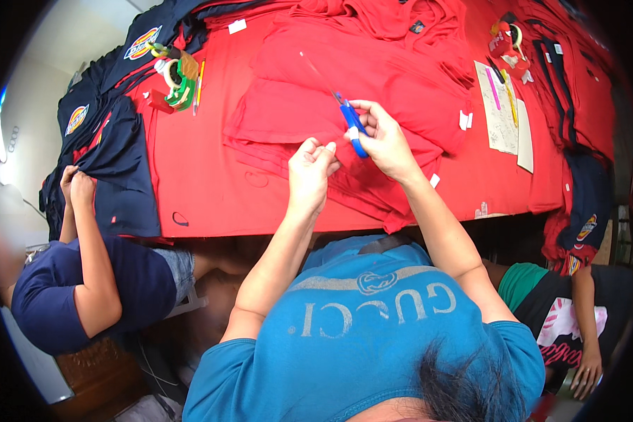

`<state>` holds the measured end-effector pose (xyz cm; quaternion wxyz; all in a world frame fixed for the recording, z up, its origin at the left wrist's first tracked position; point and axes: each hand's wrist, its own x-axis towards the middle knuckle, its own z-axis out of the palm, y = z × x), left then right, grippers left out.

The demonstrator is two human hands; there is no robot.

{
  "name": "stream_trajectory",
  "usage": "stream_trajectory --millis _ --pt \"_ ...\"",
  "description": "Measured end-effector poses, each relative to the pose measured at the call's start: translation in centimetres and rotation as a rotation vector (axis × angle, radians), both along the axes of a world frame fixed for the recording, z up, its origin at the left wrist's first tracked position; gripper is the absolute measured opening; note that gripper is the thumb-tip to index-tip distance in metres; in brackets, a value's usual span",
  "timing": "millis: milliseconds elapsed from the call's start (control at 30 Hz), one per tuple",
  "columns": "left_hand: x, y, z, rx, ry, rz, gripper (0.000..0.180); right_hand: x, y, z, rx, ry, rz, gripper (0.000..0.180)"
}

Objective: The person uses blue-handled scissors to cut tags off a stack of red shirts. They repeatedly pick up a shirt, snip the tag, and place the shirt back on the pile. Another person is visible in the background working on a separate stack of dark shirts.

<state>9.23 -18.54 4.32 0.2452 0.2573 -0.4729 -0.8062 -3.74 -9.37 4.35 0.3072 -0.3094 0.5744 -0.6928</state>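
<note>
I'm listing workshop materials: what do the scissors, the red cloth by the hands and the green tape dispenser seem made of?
Scissors: moulded blue handle looks like smooth plastic; thin, straight blade, probably metal. Red cloth: matt, soft folds suggest fabric, fibre unclear. Green tape dispenser: probably smooth hard plastic, from its bright, rigid body.

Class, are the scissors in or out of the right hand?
In: the right hand grips the scissors by their blue handles, above the red cloth.
</note>
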Motion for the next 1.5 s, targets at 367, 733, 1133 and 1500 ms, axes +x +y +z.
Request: stream_trajectory --millis 367,733,1133,1500 --pt "-0.3 -2.2 0.0 0.218 0.108 -0.129 0.004 2.9 6.1 1.8 0.134 0.169 -0.087 0.046" --pt "-0.6 -2.2 0.8 0.256 0.168 -0.117 0.009 6.8 10.4 0.4 0.408 0.503 -0.124 0.052" --pt "-0.5 -1.7 1.3 0.12 0.123 -0.098 0.009 5.6 10.3 -1.0 0.259 0.216 -0.023 0.051" --pt "-0.6 -2.2 0.0 0.199 0.167 -0.087 0.016 5.0 10.2 -0.4 0.16 -0.191 0.048 0.047"
